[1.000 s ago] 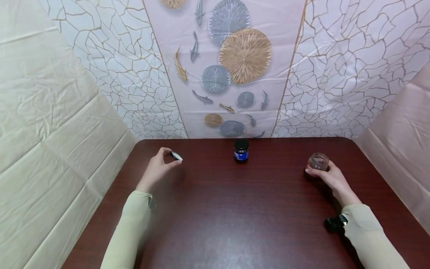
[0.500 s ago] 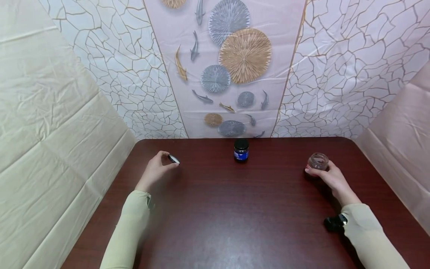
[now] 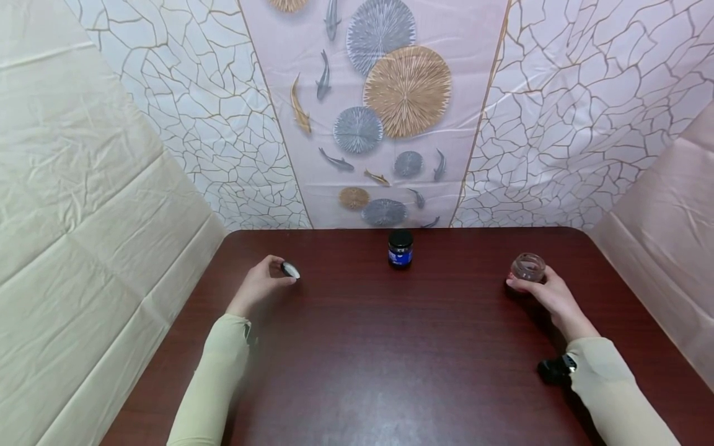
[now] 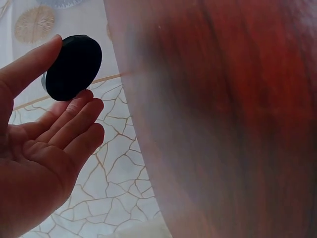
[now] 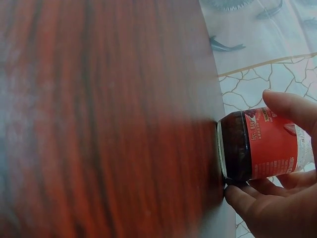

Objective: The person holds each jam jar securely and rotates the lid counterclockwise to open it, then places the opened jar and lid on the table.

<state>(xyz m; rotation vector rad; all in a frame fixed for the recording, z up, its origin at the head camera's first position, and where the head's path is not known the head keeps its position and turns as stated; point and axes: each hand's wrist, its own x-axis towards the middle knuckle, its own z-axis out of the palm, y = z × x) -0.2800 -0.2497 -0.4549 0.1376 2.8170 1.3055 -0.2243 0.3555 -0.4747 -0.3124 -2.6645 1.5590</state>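
**Lid (image 4: 74,69) and red jar (image 5: 272,146) held apart**

Lid: left of blue jar (image 3: 400,249), tilted, pinched at its rim by left hand (image 3: 258,286). Red jar: right of blue jar, upright, open-mouthed, right hand (image 3: 556,300) wrapped round it. Blue jar: upright on table (image 3: 390,341), black-topped.

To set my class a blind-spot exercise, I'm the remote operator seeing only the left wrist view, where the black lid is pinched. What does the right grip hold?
Observer: The right grip holds a red-labelled jar.

Operator: Is it covered?

Observer: No, the head view shows its top open, with no lid on it.

Operator: Does anything stand between the two grips?

Observer: Yes, further back, a blue-labelled jar with its own black lid on.
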